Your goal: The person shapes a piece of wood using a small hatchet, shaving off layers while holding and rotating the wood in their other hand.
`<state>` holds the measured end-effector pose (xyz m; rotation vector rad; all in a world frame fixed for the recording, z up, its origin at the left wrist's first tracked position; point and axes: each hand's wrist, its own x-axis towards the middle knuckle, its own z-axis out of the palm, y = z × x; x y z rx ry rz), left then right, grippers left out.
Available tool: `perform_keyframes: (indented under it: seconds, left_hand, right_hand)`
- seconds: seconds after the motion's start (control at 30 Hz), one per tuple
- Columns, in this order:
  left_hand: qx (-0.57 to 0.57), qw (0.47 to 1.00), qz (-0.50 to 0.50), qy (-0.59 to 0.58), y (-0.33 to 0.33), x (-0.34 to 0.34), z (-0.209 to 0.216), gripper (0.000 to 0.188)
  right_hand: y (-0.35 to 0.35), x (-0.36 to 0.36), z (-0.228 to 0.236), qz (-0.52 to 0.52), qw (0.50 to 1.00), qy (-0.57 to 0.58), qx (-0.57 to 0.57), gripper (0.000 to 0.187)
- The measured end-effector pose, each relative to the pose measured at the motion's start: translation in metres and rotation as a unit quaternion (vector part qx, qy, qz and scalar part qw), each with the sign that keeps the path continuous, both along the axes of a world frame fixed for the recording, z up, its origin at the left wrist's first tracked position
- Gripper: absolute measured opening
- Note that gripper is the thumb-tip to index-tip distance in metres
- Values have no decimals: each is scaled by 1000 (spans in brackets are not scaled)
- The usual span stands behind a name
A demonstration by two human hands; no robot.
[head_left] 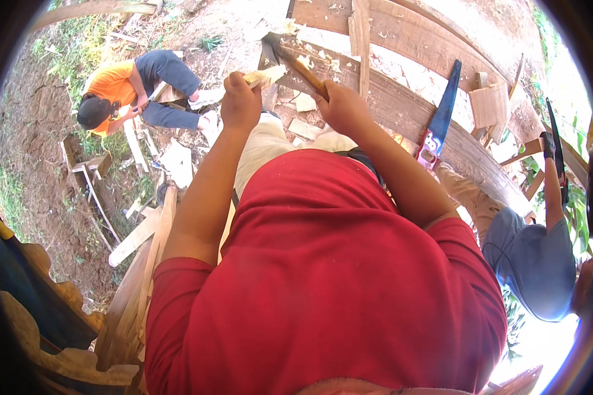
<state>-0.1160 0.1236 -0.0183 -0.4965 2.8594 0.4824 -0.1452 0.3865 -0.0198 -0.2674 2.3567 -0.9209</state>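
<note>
My left hand [241, 102] is closed around a short, pale piece of wood [265, 76], whose far end looks rough and splintered. My right hand [344, 108] grips the wooden handle [308, 74] of a hatchet-like tool. Its dark metal head [271, 46] rests on or just above the near wooden beam [395, 89], at the beam's left end. Wood and tool lie close together, but whether they touch I cannot tell. Curled shavings [336, 64] are scattered on the beam around the tool.
A handsaw [445, 108] with a blue blade lies across the beam at right. Near it stands a wooden block [489, 105]. At left a person in orange [112, 85] sits on the ground; at right another person [534, 257] is close by. Planks [141, 237] lie at lower left.
</note>
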Motion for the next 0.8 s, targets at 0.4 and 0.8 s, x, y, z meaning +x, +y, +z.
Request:
perform_keyframes:
  seconds: [0.4, 0.8]
  left_hand:
    - [1, 999, -16, 40, -3, 6, -8, 47]
    - [-6, 999, -32, 13, 2, 1, 1, 47]
  right_hand:
    - [11, -15, -2, -25, 999, 11, -43, 34]
    - [10, -15, -15, -35, 999, -15, -18, 34]
